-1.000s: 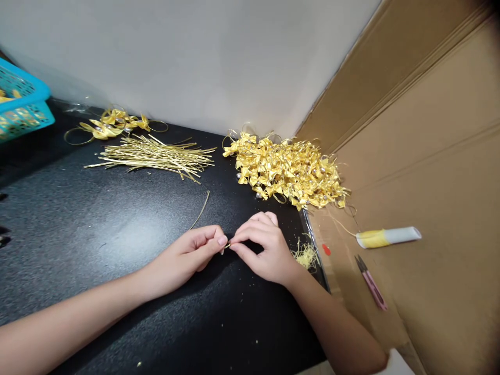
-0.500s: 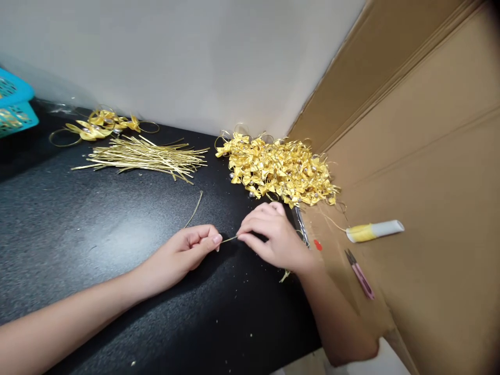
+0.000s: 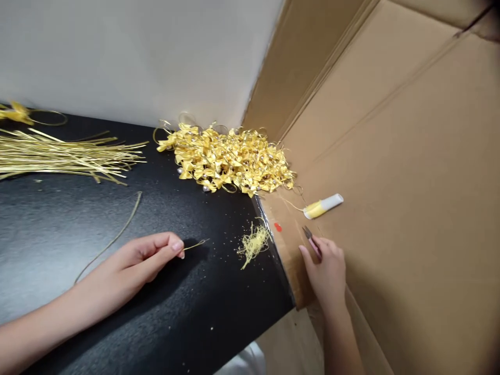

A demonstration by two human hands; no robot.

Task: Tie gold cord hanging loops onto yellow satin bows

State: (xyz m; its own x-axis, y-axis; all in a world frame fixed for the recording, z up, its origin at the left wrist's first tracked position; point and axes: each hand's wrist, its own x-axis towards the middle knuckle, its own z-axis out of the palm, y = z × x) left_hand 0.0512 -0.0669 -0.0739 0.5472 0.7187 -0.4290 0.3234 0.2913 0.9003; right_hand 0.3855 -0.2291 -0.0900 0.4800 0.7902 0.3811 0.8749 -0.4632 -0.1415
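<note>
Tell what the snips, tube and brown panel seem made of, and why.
Snips: dark, probably metal blades, slim and pointed; pink handle, perhaps plastic, evenly coloured. Tube: smooth, whitish surface suggests plastic or paper. Brown panel: matte cardboard, likely, by its creases.

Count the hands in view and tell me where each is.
2: the left hand over the black table, pinching a thin cord; the right hand over the cardboard, at the scissors. No other hand shows.

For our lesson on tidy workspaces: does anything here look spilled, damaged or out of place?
Mainly the tangled clump of pale-yellow thread scraps, lying loose on the shiny black tabletop near its right edge, with tiny pale specks scattered about; it looks like unswept waste. Nothing looks damaged.
</note>
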